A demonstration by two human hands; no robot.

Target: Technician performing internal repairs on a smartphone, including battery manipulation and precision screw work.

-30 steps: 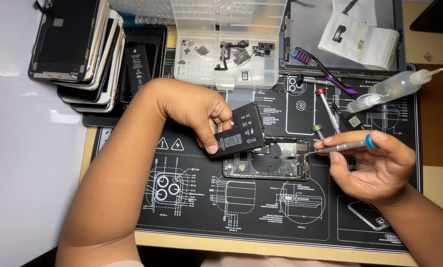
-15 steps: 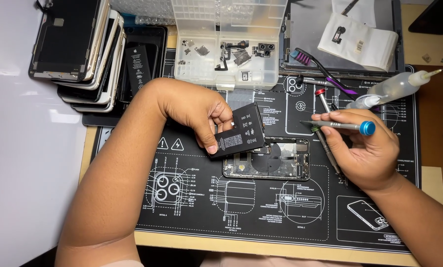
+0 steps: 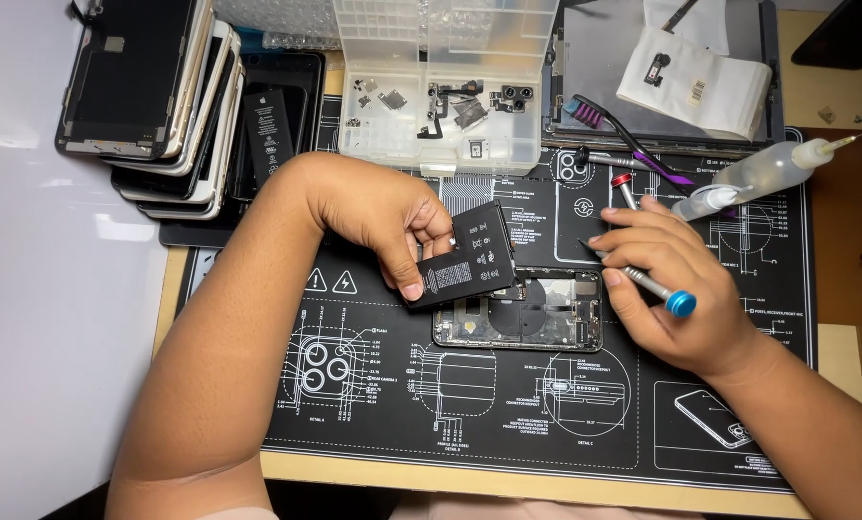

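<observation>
My left hand (image 3: 383, 217) grips a black L-shaped phone battery (image 3: 470, 255) by its left end, tilted up over the left part of an opened phone chassis (image 3: 522, 310) lying on the black repair mat (image 3: 373, 385). Right of the chassis, my right hand (image 3: 667, 289) holds a thin screwdriver with a blue cap (image 3: 660, 291). Its shaft runs up-left under my fingers and the tip is hidden.
A stack of phone screens (image 3: 152, 87) and a loose battery (image 3: 268, 135) lie at the back left. A clear parts box (image 3: 441, 87) holds small components. A red-capped screwdriver (image 3: 626, 189), a purple brush (image 3: 624, 135), a squeeze bottle (image 3: 763, 173) and a grey tray (image 3: 604, 67) sit at the back right.
My right hand has swung the screwdriver from level to slanting, the blue cap dropping down toward me. The left hand and battery have hardly moved.
</observation>
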